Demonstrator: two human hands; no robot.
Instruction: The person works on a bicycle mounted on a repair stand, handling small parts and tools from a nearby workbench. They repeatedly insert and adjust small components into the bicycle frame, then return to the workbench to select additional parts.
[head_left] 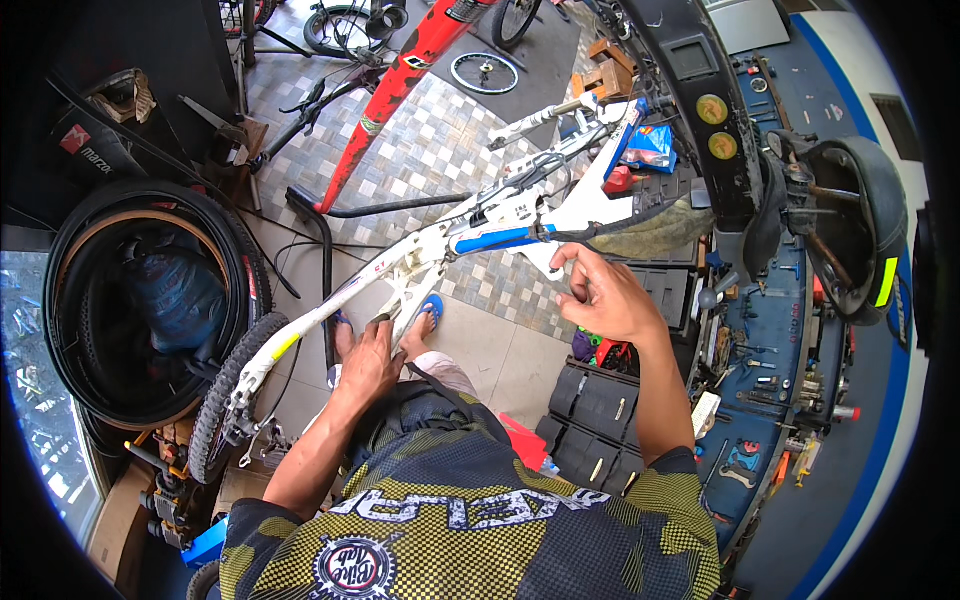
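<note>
- our left hand [370, 365] was low on the near side of the white bicycle frame [437, 243], its fingers bent and gathered beside the rear stays; we could not tell whether they pinched anything.
- our right hand [612, 300] was raised just beside the middle of the frame, index finger and thumb curled with a gap between them, and we saw nothing pinched there.
- the frame, with a blue panel [490, 240] along it, slanted across in front of us from lower left to upper right.
- at its lower left end we had a knobby black tyre [213, 420].
- below the frame, our feet wore blue sandals [434, 305] on the tiled floor [510, 340].
- to our left, stacked tyres [75, 300] ringed a blue bag [178, 295].
- beyond the frame, a scuffed red tube [385, 110] slanted upward, and a small wheel [484, 73] showed farther off.
- near our right forearm was a black case [595, 400]; farther right, hand tools lay along a blue surface [775, 340].
</note>
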